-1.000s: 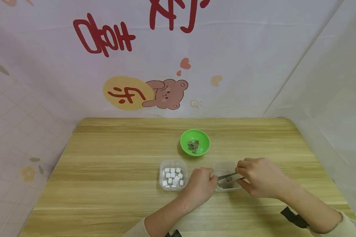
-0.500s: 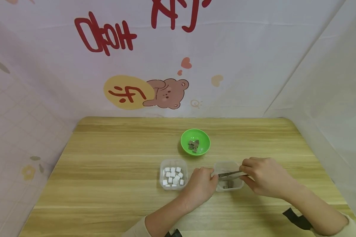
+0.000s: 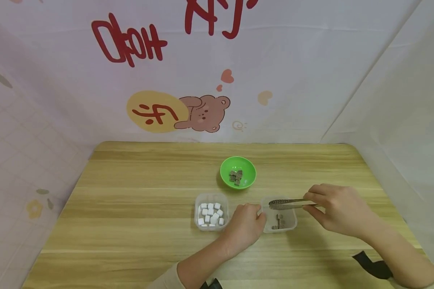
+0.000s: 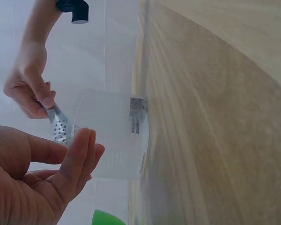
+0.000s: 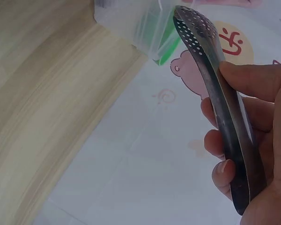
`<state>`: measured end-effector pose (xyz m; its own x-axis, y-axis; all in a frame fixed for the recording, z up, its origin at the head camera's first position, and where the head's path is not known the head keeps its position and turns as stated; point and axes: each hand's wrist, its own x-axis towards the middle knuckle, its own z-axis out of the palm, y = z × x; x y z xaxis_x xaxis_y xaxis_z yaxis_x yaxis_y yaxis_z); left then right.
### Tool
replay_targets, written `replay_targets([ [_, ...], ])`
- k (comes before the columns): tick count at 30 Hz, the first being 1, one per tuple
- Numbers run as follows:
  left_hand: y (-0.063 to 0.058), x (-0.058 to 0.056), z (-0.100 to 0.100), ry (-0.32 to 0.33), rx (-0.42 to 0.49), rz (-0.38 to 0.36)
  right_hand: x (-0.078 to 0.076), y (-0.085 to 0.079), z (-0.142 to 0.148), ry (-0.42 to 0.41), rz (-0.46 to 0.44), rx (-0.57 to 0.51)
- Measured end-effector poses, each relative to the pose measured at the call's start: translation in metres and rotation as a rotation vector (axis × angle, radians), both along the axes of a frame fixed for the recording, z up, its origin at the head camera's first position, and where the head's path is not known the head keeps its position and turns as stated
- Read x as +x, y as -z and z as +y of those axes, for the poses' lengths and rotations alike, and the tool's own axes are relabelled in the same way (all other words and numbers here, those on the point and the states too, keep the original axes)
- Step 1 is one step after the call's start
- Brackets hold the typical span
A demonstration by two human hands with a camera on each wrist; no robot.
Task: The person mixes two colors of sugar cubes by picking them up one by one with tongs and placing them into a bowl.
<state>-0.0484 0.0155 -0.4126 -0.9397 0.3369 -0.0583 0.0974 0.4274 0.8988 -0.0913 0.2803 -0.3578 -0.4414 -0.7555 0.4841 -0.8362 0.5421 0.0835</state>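
My left hand (image 3: pixel 246 224) pinches the rim of a clear plastic container (image 3: pixel 292 224) on the table, its thumb and fingers at the rim in the left wrist view. Several small brown cubes (image 3: pixel 280 220) lie on the container's bottom. My right hand (image 3: pixel 341 208) grips a pair of metal food tongs (image 3: pixel 289 201) with perforated tips. The tongs lie almost level above the container, tips toward the left hand. In the right wrist view their arms are close together, and no cube shows between the tips.
Left of my left hand stands another clear container (image 3: pixel 196 214) with several white cubes (image 3: pixel 211 213). Behind the two containers is a green bowl (image 3: pixel 251 176) holding several brown cubes (image 3: pixel 236 176). A printed white cloth (image 3: pixel 293 80) borders the wooden table (image 3: pixel 137 224) at the back and sides.
My right hand has drawn the tongs up and to the right, out of the container, uncovering more of the brown cubes. The left hand keeps its place at the rim.
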Motion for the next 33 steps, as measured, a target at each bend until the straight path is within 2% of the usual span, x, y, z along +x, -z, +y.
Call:
replay_targets([
  [8,-0.002,0.001,0.000,-0.005,-0.005,0.013,-0.011,-0.009,-0.004,-0.013,0.036,-0.055],
  [17,-0.001,0.001,0.000,0.001,0.009,-0.007,-0.029,-0.013,-0.027,0.020,0.028,-0.120],
  [26,0.000,0.000,-0.001,0.002,0.007,-0.017,-0.049,0.002,-0.048,0.059,0.017,-0.175],
  [33,0.000,-0.001,-0.001,0.003,0.014,-0.037,-0.054,0.012,-0.047,0.110,-0.027,-0.197],
])
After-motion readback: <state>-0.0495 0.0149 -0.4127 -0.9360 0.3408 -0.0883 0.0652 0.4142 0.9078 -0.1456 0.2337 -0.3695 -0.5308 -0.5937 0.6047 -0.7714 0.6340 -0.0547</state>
